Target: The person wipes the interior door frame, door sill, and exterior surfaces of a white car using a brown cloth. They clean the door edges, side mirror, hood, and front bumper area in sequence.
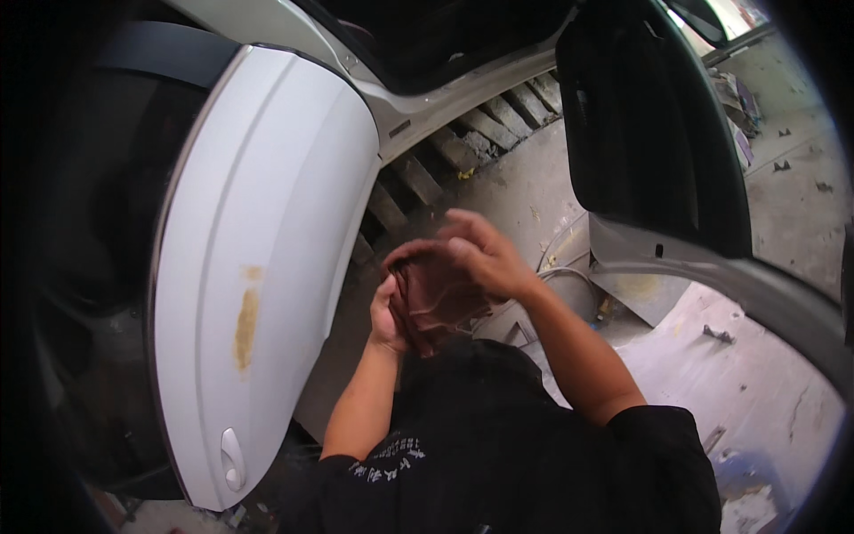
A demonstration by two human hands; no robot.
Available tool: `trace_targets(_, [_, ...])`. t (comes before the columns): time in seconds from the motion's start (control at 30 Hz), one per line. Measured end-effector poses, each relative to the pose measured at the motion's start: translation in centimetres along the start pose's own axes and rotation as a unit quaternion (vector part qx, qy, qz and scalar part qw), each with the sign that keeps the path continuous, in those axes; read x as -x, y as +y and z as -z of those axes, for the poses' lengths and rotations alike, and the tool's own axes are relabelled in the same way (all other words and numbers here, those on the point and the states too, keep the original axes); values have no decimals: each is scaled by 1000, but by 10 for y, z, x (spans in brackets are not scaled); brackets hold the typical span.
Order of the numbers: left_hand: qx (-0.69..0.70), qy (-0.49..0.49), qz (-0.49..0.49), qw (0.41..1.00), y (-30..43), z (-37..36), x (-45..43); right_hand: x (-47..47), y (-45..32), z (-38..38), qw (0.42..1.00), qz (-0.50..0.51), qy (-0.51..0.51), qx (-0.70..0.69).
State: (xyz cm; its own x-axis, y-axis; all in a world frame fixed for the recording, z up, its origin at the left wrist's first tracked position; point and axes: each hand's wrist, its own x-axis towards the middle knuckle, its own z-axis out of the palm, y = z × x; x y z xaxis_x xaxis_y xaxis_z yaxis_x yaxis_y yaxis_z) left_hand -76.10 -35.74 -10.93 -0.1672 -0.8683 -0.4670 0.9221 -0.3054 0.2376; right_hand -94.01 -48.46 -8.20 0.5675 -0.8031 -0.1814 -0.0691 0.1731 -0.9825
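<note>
A reddish-brown cloth, bunched and partly folded, is held up in front of my body. My left hand grips its left edge, thumb on top. My right hand is at the cloth's upper right, blurred, with fingers partly spread; whether it grips the cloth cannot be told. To the left stands a white car door, with a yellowish-brown filler patch on its outer panel and a smaller patch above that. The door handle shows near the bottom.
The car's door sill runs across the top, beside a slatted floor grate. Another open door with dark inner trim stands at the right. A hose lies on the concrete floor, near a flat grey panel.
</note>
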Motion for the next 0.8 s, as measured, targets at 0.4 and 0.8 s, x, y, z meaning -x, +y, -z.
trace_targets(0.4, [25, 97, -4, 995, 40, -28, -158, -118, 43, 127, 964, -231, -51, -124])
trace_targets(0.8, [89, 177, 0, 980, -2, -12, -240, -207, 138, 175, 960, -221, -52, -163])
